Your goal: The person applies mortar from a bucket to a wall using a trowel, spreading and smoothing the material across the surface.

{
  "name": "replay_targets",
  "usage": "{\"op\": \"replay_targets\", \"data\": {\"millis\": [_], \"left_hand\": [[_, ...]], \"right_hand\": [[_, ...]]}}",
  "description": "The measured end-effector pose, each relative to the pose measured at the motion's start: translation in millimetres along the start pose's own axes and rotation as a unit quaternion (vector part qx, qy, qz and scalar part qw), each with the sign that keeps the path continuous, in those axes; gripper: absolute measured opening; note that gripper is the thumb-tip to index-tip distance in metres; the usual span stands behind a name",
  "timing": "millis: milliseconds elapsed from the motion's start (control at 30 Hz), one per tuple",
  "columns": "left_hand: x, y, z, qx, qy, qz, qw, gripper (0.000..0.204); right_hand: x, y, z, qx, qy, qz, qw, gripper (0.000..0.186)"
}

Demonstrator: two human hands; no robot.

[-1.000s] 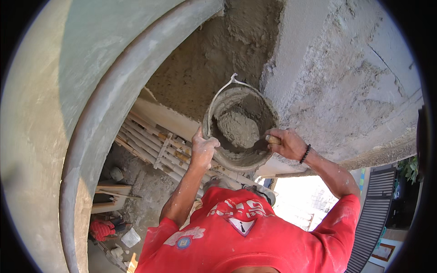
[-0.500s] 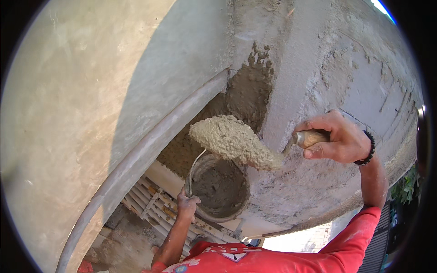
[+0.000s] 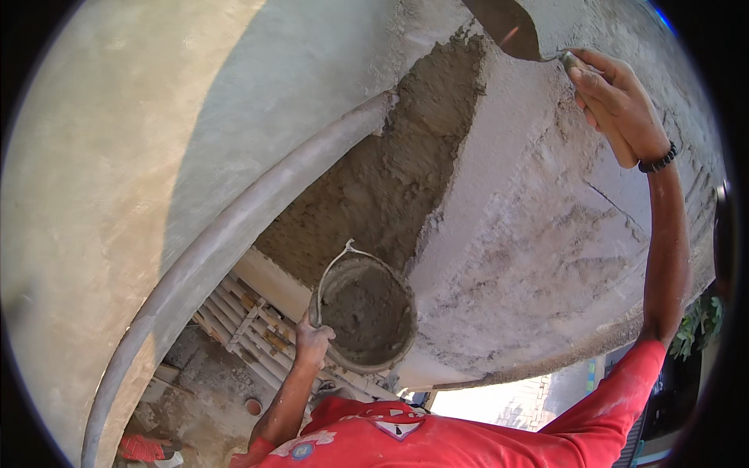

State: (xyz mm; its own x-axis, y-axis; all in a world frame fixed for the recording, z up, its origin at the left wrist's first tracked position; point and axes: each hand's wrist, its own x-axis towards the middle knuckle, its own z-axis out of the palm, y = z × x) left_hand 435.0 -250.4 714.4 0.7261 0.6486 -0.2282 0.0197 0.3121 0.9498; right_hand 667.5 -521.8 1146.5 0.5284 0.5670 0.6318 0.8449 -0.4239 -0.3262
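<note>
Trowel (image 3: 507,27): held in the right hand (image 3: 616,101), its blade reaching out past the thumb side toward the left; well apart from the left hand (image 3: 314,345), which is lower and nearer the body.
Right grip: fingers closed round the trowel's wooden handle, the butt end showing below the palm, close to the dark beaded bracelet (image 3: 658,159).
Left grip: clasped on the left edge of the bucket (image 3: 412,320), the thumb over the rim.
Bucket: between the left hand and the wall, its mouth tilted into view, the wire handle (image 3: 349,246) raised over the far left edge; grey mortar (image 3: 365,316) inside.
Blade: by the top right corner of the wet mortar patch (image 3: 390,164); whether it touches the wall cannot be told.
Patch borders: curved ledge (image 3: 242,210) along the left edge, pale rough wall (image 3: 538,226) along the right.
Below: poles (image 3: 250,335) beside the left forearm; farther down, a small reddish-brown container (image 3: 253,406) on the floor.
Outer rim: smooth wall (image 3: 101,156) at far left, green leaves (image 3: 697,324) at far right.
</note>
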Motion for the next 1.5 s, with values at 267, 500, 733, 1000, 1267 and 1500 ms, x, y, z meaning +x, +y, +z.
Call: {"op": "replay_targets", "data": {"millis": [267, 500, 733, 1000, 1267, 1500], "left_hand": [[-9.1, 25.9, 16.2, 0.030, -0.029, 0.012, 0.999, 0.061], [-6.7, 38.8, 33.4, 0.059, -0.070, 0.070, 0.993, 0.053], [-15.8, 31.7, 40.1, -0.013, -0.074, 0.075, 0.994, 0.052], [-19.9, 30.5, 33.3, 0.107, -0.102, 0.046, 0.988, 0.049], [-4.9, 31.2, 37.8, 0.129, -0.160, 0.070, 0.976, 0.055], [-3.7, 45.6, 35.9, 0.035, -0.148, 0.018, 0.988, 0.050]], "right_hand": [[-101.0, 27.0, 94.8, 0.114, -0.397, 0.219, 0.884, 0.027], [-209.6, 68.2, 213.8, -0.086, -0.414, -0.030, 0.906, 0.031], [-245.9, 26.1, 246.1, 0.348, -0.464, 0.440, 0.685, 0.045], [-200.3, 50.9, 250.9, 0.143, -0.476, 0.159, 0.853, 0.026], [-158.5, -5.5, 240.4, -0.113, -0.533, -0.147, 0.825, 0.016], [-240.0, 4.5, 252.8, -0.218, -0.439, -0.228, 0.841, 0.030]]}}
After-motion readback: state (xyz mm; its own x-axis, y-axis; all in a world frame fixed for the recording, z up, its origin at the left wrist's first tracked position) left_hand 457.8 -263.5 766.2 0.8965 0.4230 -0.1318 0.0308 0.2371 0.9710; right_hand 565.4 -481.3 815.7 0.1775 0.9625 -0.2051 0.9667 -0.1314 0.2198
